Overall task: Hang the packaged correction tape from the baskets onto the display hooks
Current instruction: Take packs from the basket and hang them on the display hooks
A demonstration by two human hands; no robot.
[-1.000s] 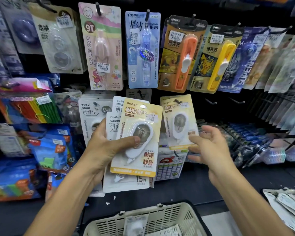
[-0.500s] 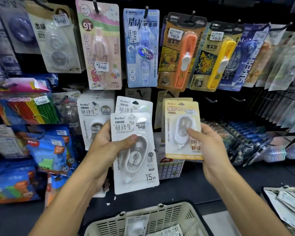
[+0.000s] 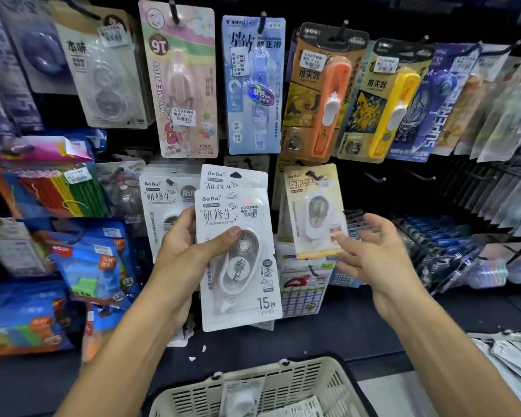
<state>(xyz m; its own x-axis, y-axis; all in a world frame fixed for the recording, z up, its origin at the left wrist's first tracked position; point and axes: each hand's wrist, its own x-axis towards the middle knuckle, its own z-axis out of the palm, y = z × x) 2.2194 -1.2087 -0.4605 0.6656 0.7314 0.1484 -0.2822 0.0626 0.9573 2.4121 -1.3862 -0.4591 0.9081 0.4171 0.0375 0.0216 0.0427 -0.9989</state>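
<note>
White tape packs [image 3: 238, 257] stand upright in the left hand [image 3: 187, 254], just left of the right hand [image 3: 370, 254], whose empty fingers [image 3: 343, 240] are spread.

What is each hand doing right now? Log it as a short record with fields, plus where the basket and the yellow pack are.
left hand: grips a stack of white packs, thumb across the front one
right hand: open, fingers spread, holds nothing, just right of the yellow pack
yellow pack: hangs on a hook in the lower row, free of both hands
basket: bottom centre, below the hands, with more packs inside
empty hooks: bare ones to the right of the yellow pack
</note>
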